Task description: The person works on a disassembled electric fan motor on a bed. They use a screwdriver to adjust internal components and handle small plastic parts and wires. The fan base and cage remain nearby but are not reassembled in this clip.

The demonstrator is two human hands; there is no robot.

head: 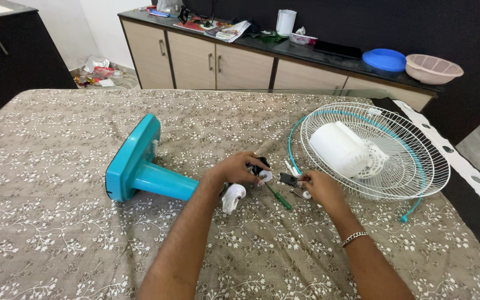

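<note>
The left hand (239, 168) holds a small black and white fan part (262, 171) at the end of the teal fan stand (140, 169), which lies on its side on the flowered cloth (56, 233). The right hand (319, 186) pinches something tiny; I cannot tell what. It could drop and hide in the busy pattern. A green screwdriver (278, 196) lies between the hands. An arm could bump the white fan cage (418, 161) nearby.

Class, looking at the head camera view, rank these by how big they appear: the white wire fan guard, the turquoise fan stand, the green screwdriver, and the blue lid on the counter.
1. White wire fan guard
2. Turquoise fan stand
3. Blue lid, though it sits farther from the camera, so its real rank is unsure
4. Green screwdriver
</note>
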